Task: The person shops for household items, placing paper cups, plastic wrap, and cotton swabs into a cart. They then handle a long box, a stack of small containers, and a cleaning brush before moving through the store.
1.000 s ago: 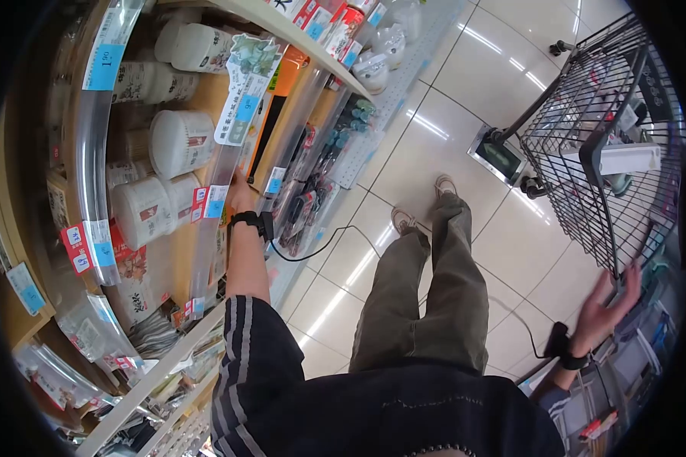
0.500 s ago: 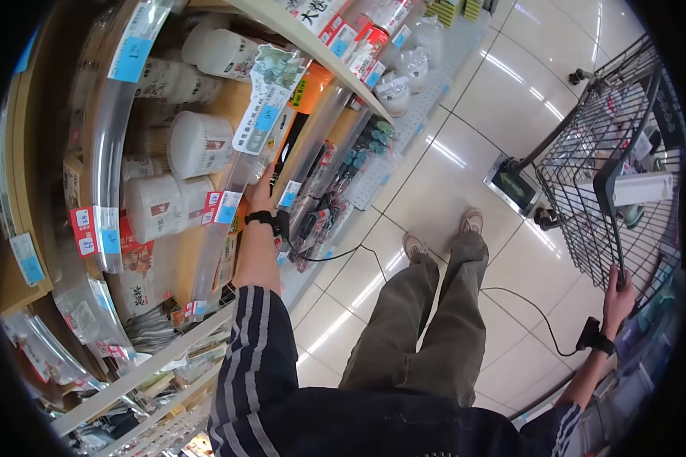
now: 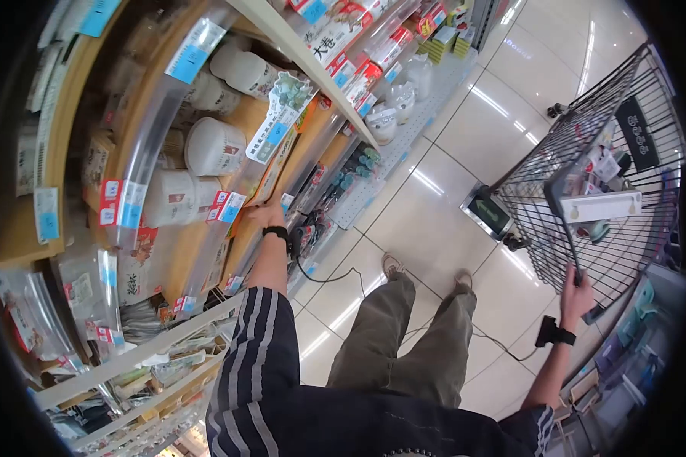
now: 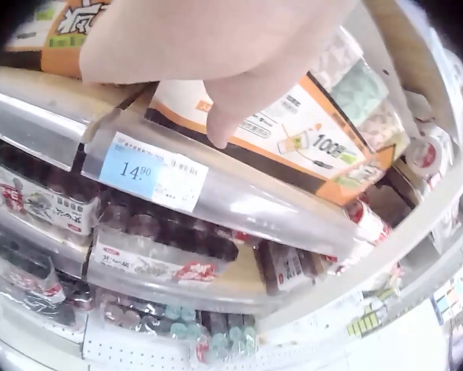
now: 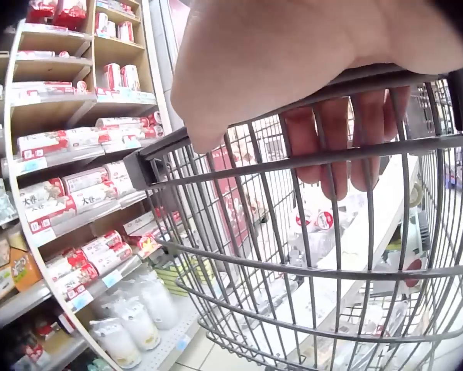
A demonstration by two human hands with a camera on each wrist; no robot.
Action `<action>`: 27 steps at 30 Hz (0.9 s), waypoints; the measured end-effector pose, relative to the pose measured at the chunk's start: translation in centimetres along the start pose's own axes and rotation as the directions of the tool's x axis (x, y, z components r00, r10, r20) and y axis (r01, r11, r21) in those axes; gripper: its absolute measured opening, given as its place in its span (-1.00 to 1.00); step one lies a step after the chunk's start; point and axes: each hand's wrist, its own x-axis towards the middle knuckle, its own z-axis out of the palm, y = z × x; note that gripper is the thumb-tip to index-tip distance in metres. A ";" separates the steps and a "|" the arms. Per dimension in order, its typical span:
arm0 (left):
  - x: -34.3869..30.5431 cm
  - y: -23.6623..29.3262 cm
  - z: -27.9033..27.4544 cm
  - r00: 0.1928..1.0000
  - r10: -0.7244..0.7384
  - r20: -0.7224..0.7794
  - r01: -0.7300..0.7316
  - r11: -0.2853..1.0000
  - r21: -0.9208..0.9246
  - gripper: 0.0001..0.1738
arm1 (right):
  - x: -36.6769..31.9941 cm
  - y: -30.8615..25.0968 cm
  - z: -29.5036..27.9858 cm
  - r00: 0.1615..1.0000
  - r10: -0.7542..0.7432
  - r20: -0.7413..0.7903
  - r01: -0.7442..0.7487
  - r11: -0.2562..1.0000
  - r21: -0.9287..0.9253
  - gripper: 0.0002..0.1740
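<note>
Feet have shifted since ½ sec ago: R shoe (image 3: 463, 279), then ahead of L shoe (image 3: 392, 265), is now abt level w/ it. Cart (image 3: 556, 185) also sits at a diff. angle in my head view.

Watching remotely, I see a person in a store aisle btwn a stocked shelf (image 4: 254, 205) on the L and the wire cart on the R. L grip (image 3: 267, 217) is on a white-and-orange box (image 4: 308, 154) printed "100"; one digit rests against its front. Other fingers are hidden, so I can't tell if it's pinching or just pressing. Box is on the shelf, right behind the clear front strip, w/ a price tag (image 4: 150, 171) reading 14.90 below it. 2nd orange box (image 4: 61, 35) is just to the L in my L wrist view.

R grip (image 3: 577, 297) holds the cart's top bar, fingers curled over it, tips showing thru the wires. Inside the cart: long white box (image 3: 602, 206), plus misc. goods too jumbled for me to ID.

Also in view: white tubs (image 3: 215, 146) on the shelf, up-left of L grip; red-and-white rolls (image 5: 46, 209) stacked on the shelving left of the cart in my R wrist view; thin black cable (image 3: 331, 280) running from L wrist strap (image 3: 282, 234) twd the legs; pale, shiny tiled floor (image 3: 450, 190).
</note>
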 end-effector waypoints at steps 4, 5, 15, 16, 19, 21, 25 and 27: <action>-9.8 0.5 -3.6 0.982 0.187 0.020 -0.186 0.981 -0.047 0.01 | -2.3 -1.7 0.5 0.964 -0.196 -0.182 0.219 0.968 0.119 -0.49; -13.1 0.2 -4.3 0.972 0.213 0.101 -0.210 0.977 -0.040 0.00 | -3.3 -2.0 0.7 0.961 -0.217 -0.173 0.242 0.960 0.141 -0.49; -53.2 12.7 -14.5 0.412 0.187 0.892 0.394 0.846 -0.359 -0.05 | -13.0 -1.1 -5.1 0.722 -0.649 0.239 0.329 0.626 0.707 -0.14; -55.5 14.0 -15.6 0.373 0.203 0.906 0.442 0.819 -0.365 -0.05 | -13.8 0.0 -5.6 0.669 -0.700 0.250 0.314 0.571 0.759 -0.16; -60.2 13.1 -14.7 0.597 0.179 0.782 0.223 0.899 -0.376 -0.13 | -11.4 3.7 -11.8 0.492 -0.825 0.278 0.285 0.455 0.844 -0.22; -61.2 11.8 -15.5 0.694 0.169 0.700 0.126 0.929 -0.349 -0.21 | -9.6 7.0 -13.2 0.502 -0.831 0.238 0.271 0.412 0.870 -0.31; -59.3 5.3 -15.5 0.803 0.261 0.536 0.032 0.880 -0.475 -0.17 | -2.2 9.8 -16.1 0.589 -0.745 0.312 0.252 0.537 0.805 -0.32; -59.4 5.2 -18.6 0.820 0.239 0.520 0.019 0.897 -0.442 -0.16 | 1.8 8.7 -16.0 0.652 -0.705 0.279 0.304 0.580 0.756 -0.29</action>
